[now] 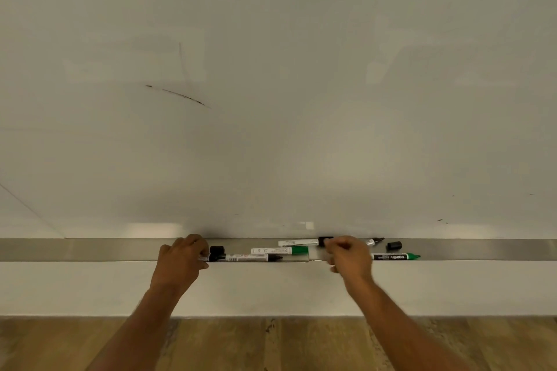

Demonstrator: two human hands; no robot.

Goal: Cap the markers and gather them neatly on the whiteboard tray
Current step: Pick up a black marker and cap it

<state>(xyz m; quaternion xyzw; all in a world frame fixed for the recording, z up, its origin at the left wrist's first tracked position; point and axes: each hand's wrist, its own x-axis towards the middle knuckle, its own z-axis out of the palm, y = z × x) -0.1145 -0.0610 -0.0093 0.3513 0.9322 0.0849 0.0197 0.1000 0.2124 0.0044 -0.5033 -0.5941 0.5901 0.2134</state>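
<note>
Left hand (180, 256) curled, fingers pinching the end of a black marker (245, 257) lying on the metal whiteboard tray (90, 248); right hand (346, 253) closed, fingertips pinching a black cap (325, 240) at a white marker (297, 242), other markers scattered alongside.
</note>
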